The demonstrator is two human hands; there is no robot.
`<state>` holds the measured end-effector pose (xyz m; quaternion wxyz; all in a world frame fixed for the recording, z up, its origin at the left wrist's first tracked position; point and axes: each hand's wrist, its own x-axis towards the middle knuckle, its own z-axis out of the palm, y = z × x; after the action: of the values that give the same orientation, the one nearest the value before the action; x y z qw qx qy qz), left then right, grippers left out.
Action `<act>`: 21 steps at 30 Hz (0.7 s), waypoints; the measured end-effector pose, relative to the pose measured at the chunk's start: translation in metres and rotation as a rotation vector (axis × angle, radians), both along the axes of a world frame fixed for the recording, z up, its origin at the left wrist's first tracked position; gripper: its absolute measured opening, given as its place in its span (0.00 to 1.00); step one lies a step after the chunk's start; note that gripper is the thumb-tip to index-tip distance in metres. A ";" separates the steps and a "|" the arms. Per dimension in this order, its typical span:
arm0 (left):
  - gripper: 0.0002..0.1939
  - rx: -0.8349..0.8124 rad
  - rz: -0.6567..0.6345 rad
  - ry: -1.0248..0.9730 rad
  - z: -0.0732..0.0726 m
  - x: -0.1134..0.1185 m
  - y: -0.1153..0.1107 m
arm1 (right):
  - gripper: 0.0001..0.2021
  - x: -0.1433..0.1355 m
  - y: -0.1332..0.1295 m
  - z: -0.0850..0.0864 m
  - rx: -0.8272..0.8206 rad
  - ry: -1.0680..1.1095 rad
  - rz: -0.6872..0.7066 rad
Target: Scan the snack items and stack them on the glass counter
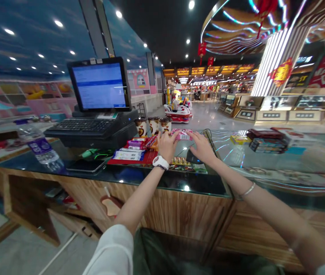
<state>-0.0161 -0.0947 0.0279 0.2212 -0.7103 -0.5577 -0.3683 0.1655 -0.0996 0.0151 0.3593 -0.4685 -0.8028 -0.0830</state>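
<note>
A small pink packet with a white label is held level above the counter between both hands. My left hand, with a white watch at its wrist, grips the packet's left end. At the other end, the fingers of my right hand close on its right edge; a bangle circles that forearm. Below and left of my left hand lie colourful snack packets on a red sheet. Several patterned paper cups stand just behind them. Under my right hand is a black computer mouse, partly covered.
A touchscreen till with a keyboard stands on the left. Near the counter's front edge are a water bottle and a dark phone or tablet. Stacked boxes sit on the glass showcase at right. A cupboard door hangs open below.
</note>
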 end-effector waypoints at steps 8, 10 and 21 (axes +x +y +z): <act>0.21 -0.012 -0.100 0.020 0.005 0.044 0.033 | 0.28 0.043 0.019 0.006 0.115 -0.026 -0.172; 0.21 -0.005 -0.121 0.039 0.004 0.054 0.041 | 0.25 0.052 0.025 0.007 0.152 -0.018 -0.208; 0.23 0.024 -0.257 0.040 -0.003 0.056 0.063 | 0.17 0.074 0.039 -0.003 0.254 -0.048 -0.213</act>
<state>0.0395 -0.0317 0.0251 0.1919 -0.7804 -0.4533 -0.3857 0.2391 -0.0609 0.0123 0.3855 -0.4995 -0.7402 -0.2325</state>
